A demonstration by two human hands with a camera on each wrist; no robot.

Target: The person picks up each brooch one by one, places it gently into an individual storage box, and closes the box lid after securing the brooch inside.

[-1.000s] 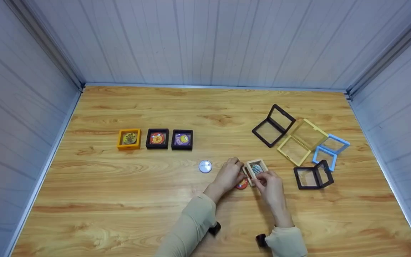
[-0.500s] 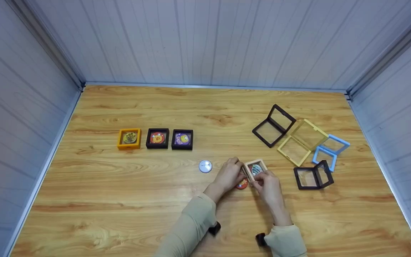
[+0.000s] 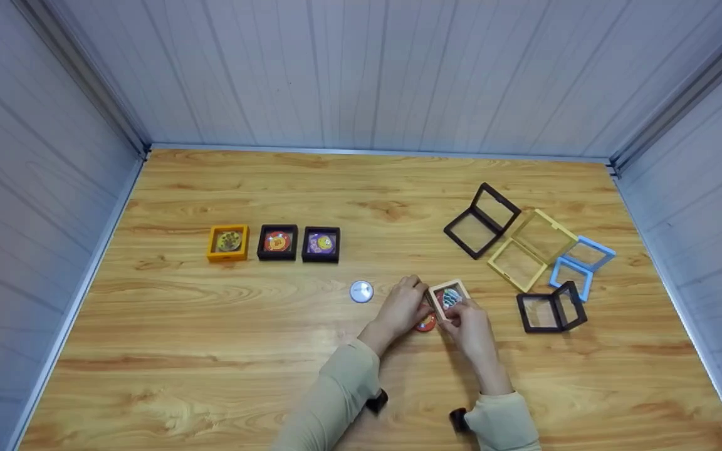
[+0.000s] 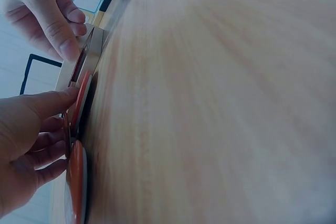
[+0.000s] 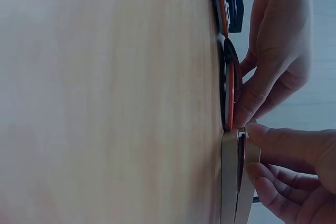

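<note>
A beige display frame (image 3: 457, 286) with a clear window lies between the hands, a patterned round badge (image 3: 450, 297) showing inside. My right hand (image 3: 475, 327) pinches its lid from the near right, thumb at the corner; a narrow gap shows along the frame's side in the right wrist view. My left hand (image 3: 398, 307) reaches the frame's left side with bent fingers, thumb tip against the corner. Whether those fingers grip the frame is hidden. Under this hand lies a red badge (image 3: 425, 322); a thin dark disc (image 5: 233, 59) leans beside it, close to the fingers.
A pale round badge (image 3: 361, 291) lies left of my hands. Farther left stand an orange frame (image 3: 228, 258) and two black frames (image 3: 277, 257), each holding a badge. At right lie opened frames: black (image 3: 472, 254), yellow (image 3: 546, 254), blue (image 3: 590, 294) and another black (image 3: 541, 329).
My right hand has pressed the beige frame's lid down and slightly left, so the gap at its left side has narrowed. The left hand has hardly moved.
</note>
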